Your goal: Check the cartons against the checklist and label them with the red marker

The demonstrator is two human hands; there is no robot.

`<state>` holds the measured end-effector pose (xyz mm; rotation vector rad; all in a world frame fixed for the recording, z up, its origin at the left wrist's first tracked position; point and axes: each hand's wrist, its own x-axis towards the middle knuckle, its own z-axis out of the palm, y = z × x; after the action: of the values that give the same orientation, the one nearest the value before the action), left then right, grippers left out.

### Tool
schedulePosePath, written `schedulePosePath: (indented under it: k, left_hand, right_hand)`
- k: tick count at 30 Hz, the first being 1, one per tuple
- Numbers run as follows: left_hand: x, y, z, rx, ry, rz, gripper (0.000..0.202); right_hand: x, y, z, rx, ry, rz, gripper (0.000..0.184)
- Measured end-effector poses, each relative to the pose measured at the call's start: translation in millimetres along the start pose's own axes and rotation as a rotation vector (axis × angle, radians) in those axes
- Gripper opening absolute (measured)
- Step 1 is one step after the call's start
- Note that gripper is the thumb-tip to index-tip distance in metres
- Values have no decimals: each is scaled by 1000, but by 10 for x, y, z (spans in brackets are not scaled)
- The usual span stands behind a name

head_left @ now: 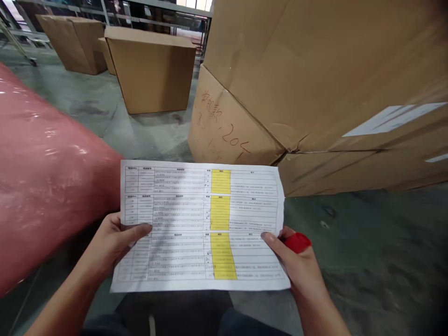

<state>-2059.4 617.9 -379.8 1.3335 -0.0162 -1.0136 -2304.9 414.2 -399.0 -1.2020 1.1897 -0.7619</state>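
A white printed sheet of paper (182, 224) with tables and a yellow column is stretched out between both hands. My left hand (114, 238) pinches its left edge, thumb on the front and the fingers hidden behind. On the right edge, my right hand (296, 254) grips the sheet the same way. A red object (297, 242), partly hidden, sits between the right thumb and fingers; its kind cannot be made out. Just beyond the sheet stands a large cardboard box (231, 126) with red handwriting on its side.
To the left bulges a large pink plastic-wrapped bundle (52, 177). Farther off, an upright cardboard box (154, 70) and another cardboard box (75, 44) rest on the grey floor (94, 102). Metal racks (157, 14) line the back. A big carton (325, 70) rises at the right.
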Motion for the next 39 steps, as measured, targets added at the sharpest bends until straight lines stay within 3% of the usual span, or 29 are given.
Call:
schedulePosePath:
  k: [11,20,30,34,39]
  left_hand:
    - [74,-23,84,43,34,31,32]
    - [58,-65,136,148,137,32,26]
    - [76,-52,116,229,126,3,26]
    - [53,-46,148,175,156,63,29]
    - [54,-62,113,169,162,21,24]
  right_hand:
    - [156,54,-119,10,-4,69,43]
    - [183,120,-155,-13,5,-3,39]
    - [244,191,-208,-2,-15,11,40]
    - [224,174,-187,-31,-18,-8,40]
    - [172,83,-101,-29,-35,-24,42]
